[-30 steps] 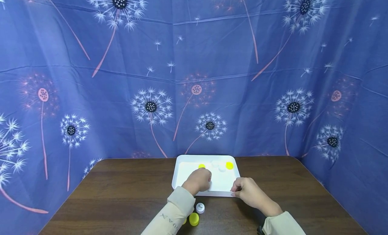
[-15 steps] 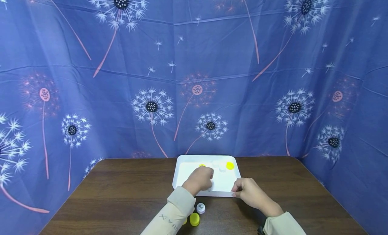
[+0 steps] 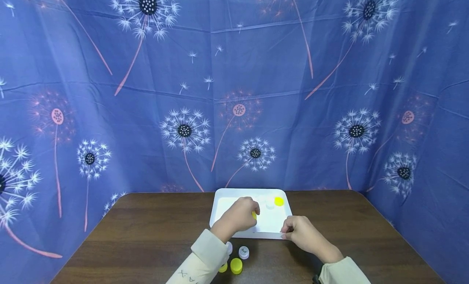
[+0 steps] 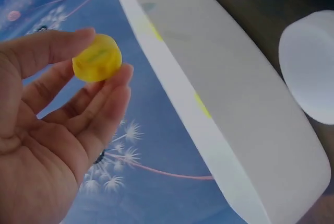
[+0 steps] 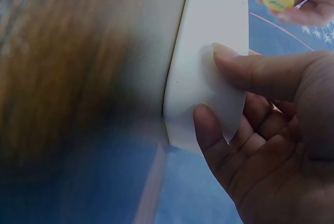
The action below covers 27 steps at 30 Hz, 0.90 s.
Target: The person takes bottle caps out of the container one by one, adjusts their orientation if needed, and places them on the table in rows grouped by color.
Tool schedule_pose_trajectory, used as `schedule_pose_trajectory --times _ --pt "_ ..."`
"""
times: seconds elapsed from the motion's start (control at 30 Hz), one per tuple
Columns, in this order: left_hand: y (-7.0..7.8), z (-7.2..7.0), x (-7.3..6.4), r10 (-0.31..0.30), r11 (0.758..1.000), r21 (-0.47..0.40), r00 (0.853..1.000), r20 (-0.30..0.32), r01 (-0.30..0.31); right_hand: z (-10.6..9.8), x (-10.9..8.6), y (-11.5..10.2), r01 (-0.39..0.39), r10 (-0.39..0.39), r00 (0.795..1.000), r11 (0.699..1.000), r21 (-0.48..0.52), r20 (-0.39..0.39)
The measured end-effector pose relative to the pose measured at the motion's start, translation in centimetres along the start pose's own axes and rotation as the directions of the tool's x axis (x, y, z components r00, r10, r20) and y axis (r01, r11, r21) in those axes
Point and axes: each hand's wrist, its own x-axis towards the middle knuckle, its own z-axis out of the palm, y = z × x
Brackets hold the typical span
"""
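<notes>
My left hand (image 3: 239,214) is over the left half of a white tray (image 3: 269,229). It pinches a small round yellow bottle cap (image 4: 97,58) with faint writing between thumb and fingertips, above the rim in the left wrist view. My right hand (image 3: 302,235) grips the tray's near right corner, with its thumb (image 5: 235,67) and a finger on the outer wall. Inside the tray, another yellow cap (image 3: 279,201) and a pale white cap (image 3: 270,204) lie toward the far right. My left hand hides part of the tray's inside.
In front of the tray on the brown wooden table (image 3: 146,235) lie two white caps, one a marked white cap (image 3: 243,252), and two yellow caps, the nearer a yellow cap (image 3: 236,266). A blue dandelion-print cloth (image 3: 220,72) hangs behind the table.
My left hand has lifted slightly and its sleeve has shifted left, uncovering a white cap on the table. The yellow cap now shows at its fingers. My right hand has stayed at the tray corner.
</notes>
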Motion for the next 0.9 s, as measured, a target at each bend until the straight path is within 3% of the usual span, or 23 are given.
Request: schedule_pose_trajectory --times 0.1,0.3,0.5,0.7,0.83,0.9 --pt "0.2 -0.4 -0.9 0.027 1.0 0.004 1.0 -0.005 -0.027 0.0 0.0 0.0 0.003 -0.003 1.0 1.0 0.005 -0.005" --pt "0.4 -0.8 -2.8 0.03 0.996 -0.08 1.0 0.007 -0.03 0.0 0.1 0.1 0.006 -0.006 1.0 1.0 -0.006 -0.008" --pt "0.9 -0.7 -4.6 0.098 0.988 -0.126 0.995 0.028 -0.094 0.0 0.1 0.1 -0.018 0.018 1.0 1.0 -0.003 0.005" --pt "1.8 0.1 -6.3 0.122 0.981 -0.165 0.987 0.106 -0.103 0.0 0.1 0.1 -0.026 0.026 1.0 1.0 -0.013 0.004" --pt "2.3 1.2 -7.1 0.141 0.984 -0.127 0.982 0.129 -0.124 0.0 0.0 0.1 -0.022 0.022 1.0 1.0 -0.011 0.001" --pt "2.4 1.9 -7.4 0.175 0.982 -0.098 0.976 0.131 -0.163 0.0 -0.1 0.0 -0.022 0.022 1.0 1.0 -0.005 0.007"
